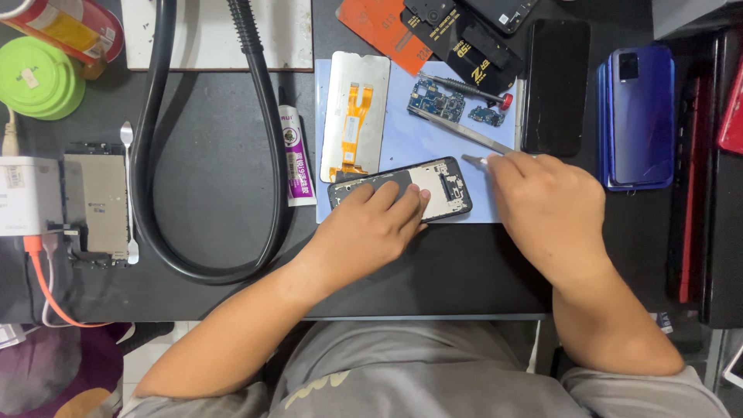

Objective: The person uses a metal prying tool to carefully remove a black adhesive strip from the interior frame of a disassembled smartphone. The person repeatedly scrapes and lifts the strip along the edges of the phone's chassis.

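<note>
An opened black phone frame (441, 184) lies on a pale blue mat (402, 139). My left hand (371, 228) rests on the frame's left half, fingers spread flat over it. My right hand (546, 205) sits just right of the frame, closed on metal tweezers (474, 159) whose tip points left toward the frame's upper right corner. On the mat above lie a screen panel with an orange flex cable (354, 116), a small blue circuit board (436, 98), a smaller board piece (485, 116) and a red-capped screwdriver (468, 90).
A tube of glue (296, 159) and a thick black hose loop (209, 155) lie left of the mat. Farther left are a metal spudger (128, 193), another phone part (94, 203) and a green round tub (39, 77). A black phone (553, 85) and blue phone backs (638, 116) lie right.
</note>
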